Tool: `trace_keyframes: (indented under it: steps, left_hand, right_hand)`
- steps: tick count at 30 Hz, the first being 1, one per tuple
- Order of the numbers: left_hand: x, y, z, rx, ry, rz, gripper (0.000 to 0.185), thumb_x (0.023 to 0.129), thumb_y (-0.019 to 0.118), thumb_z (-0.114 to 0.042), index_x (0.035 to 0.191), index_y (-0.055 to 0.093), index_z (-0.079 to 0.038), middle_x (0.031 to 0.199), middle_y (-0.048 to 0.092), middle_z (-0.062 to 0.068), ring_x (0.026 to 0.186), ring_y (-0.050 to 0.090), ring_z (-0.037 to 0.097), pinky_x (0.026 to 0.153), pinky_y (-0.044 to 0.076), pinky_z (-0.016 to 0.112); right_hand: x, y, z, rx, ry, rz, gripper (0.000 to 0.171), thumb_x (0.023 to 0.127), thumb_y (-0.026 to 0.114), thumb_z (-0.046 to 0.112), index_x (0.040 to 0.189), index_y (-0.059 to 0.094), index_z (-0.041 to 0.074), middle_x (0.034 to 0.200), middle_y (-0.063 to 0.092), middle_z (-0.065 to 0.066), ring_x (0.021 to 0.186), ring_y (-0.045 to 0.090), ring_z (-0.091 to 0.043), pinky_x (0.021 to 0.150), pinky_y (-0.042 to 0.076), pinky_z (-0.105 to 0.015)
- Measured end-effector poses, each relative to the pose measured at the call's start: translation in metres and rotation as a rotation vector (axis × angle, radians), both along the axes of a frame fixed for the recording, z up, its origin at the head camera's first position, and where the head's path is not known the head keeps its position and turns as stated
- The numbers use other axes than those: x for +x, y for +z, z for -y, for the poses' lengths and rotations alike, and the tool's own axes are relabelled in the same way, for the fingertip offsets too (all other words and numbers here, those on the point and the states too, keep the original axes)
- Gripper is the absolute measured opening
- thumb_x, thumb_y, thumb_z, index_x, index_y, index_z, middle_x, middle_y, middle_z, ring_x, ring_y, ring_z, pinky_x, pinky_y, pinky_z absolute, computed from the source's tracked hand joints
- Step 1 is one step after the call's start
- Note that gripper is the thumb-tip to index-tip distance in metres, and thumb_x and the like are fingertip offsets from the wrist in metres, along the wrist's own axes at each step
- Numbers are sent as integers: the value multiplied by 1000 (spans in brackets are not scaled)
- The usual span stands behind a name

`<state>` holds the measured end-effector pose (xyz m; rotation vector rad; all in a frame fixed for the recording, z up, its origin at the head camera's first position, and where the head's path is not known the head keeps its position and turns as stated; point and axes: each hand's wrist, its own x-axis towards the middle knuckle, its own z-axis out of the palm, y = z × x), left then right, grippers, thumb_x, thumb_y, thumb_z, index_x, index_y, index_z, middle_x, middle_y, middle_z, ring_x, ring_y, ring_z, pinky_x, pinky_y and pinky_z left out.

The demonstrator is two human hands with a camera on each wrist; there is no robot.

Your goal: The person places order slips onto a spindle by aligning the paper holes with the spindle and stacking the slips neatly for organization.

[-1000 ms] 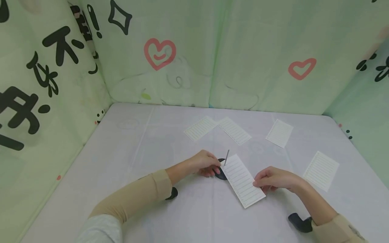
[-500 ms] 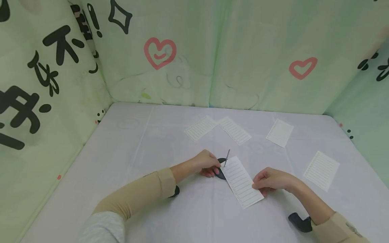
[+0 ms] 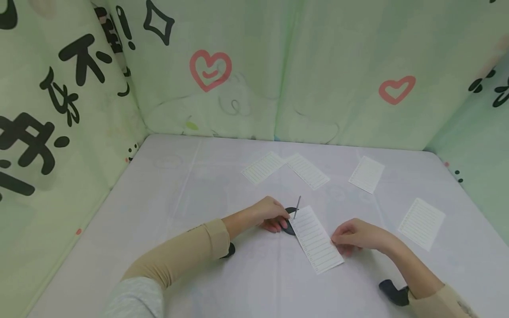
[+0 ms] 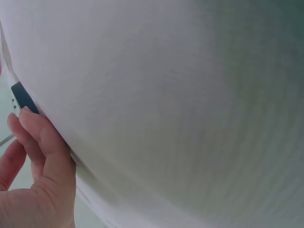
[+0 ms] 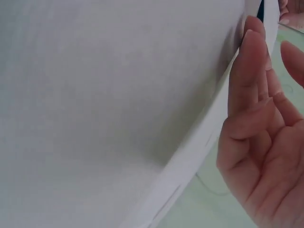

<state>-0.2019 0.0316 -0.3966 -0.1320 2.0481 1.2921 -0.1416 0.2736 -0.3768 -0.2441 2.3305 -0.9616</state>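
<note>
A lined white paper slip (image 3: 316, 243) slants down from a thin upright metal spike (image 3: 297, 207), which rises at its upper left corner. The spike stands on a round black base (image 3: 287, 227), partly covered by the slip and fingers. My left hand (image 3: 268, 214) pinches the slip's upper left corner beside the spike. In the left wrist view its fingers (image 4: 40, 133) reach close to the dark base. My right hand (image 3: 359, 234) is at the slip's right edge, its fingertips right beside the paper. The right wrist view shows its fingers (image 5: 249, 66) extended, with a gap between the digits.
Two lined slips, a left one (image 3: 263, 168) and a right one (image 3: 307, 171), lie at the back with touching corners. Another slip (image 3: 366, 174) lies farther right, and one more (image 3: 422, 224) beyond my right hand. The white table (image 3: 191, 282) has printed green curtains (image 3: 246, 101) around it.
The slip's lower end has shifted slightly left and away from the right hand's fingers, which have let go of its edge. The left hand has stayed almost still by the spike.
</note>
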Motion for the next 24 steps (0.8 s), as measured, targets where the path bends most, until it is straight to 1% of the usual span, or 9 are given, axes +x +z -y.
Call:
trace_keyframes:
  steps: [1, 3, 7, 11, 13, 15, 17, 19, 24]
  left_hand:
    - [0, -1, 0, -1, -2, 2, 7, 84, 62, -13, 84, 64, -6, 58, 60, 2, 42, 50, 10, 40, 44, 18]
    - [-1, -1, -1, -4, -3, 4, 7, 84, 62, -13, 84, 64, -7, 59, 60, 2, 42, 50, 10, 41, 44, 18]
    - [-1, -1, -1, -6, -2, 7, 7, 84, 62, -14, 83, 64, -7, 59, 61, 2, 43, 50, 10, 41, 45, 18]
    - [-2, -1, -1, -10, 0, 9, 8, 84, 62, -13, 82, 64, -6, 59, 60, 2, 43, 50, 10, 41, 45, 18]
    - [-2, -1, 0, -13, 0, 10, 8, 84, 62, -13, 82, 64, -6, 59, 60, 2, 43, 50, 10, 41, 45, 18]
    - [-2, -1, 0, -13, 0, 11, 7, 84, 62, -13, 83, 64, -6, 59, 61, 2, 43, 50, 10, 41, 45, 18]
    - [-2, -2, 0, -15, -2, 11, 7, 84, 62, -13, 83, 64, -6, 60, 61, 2, 43, 50, 11, 41, 45, 18]
    - [-3, -2, -1, -19, -2, 11, 7, 85, 62, -13, 84, 64, -6, 60, 61, 2, 43, 50, 11, 41, 45, 18]
    - [-3, -2, -1, -34, -2, 14, 8, 85, 61, -14, 87, 64, -7, 61, 62, 3, 44, 51, 11, 42, 46, 19]
  right_hand:
    - [1, 1, -1, 11, 4, -40, 20, 88, 59, 19, 91, 64, 0, 69, 60, -2, 61, 54, -16, 51, 40, -26]
    - [5, 5, -2, 36, 13, -156, 19, 88, 59, 19, 95, 63, 1, 76, 61, -1, 68, 55, -15, 57, 44, -27]
    - [10, 10, -6, 65, 36, -453, 19, 88, 60, 15, 102, 62, 3, 92, 64, -3, 81, 56, -15, 66, 46, -27]
    - [13, 9, -11, 114, 41, -706, 25, 87, 61, 9, 110, 57, 2, 105, 61, -8, 93, 56, -24, 74, 47, -39]
    - [12, 7, -16, 158, 42, -808, 31, 85, 63, 8, 113, 54, 1, 110, 58, -12, 98, 54, -31, 79, 44, -47]
    - [10, 5, -22, 208, 37, -889, 35, 83, 64, 8, 115, 52, 1, 112, 55, -14, 101, 51, -36, 80, 41, -52]
    - [7, 4, -30, 281, 23, -931, 38, 83, 65, 11, 117, 49, 2, 115, 52, -17, 105, 48, -40, 82, 37, -57]
    - [3, 4, -39, 354, 2, -932, 41, 84, 63, 15, 120, 46, 3, 119, 48, -20, 108, 43, -43, 83, 33, -60]
    - [-6, 10, -65, 504, -43, -854, 46, 89, 57, 26, 127, 39, 5, 127, 36, -24, 115, 31, -47, 87, 21, -64]
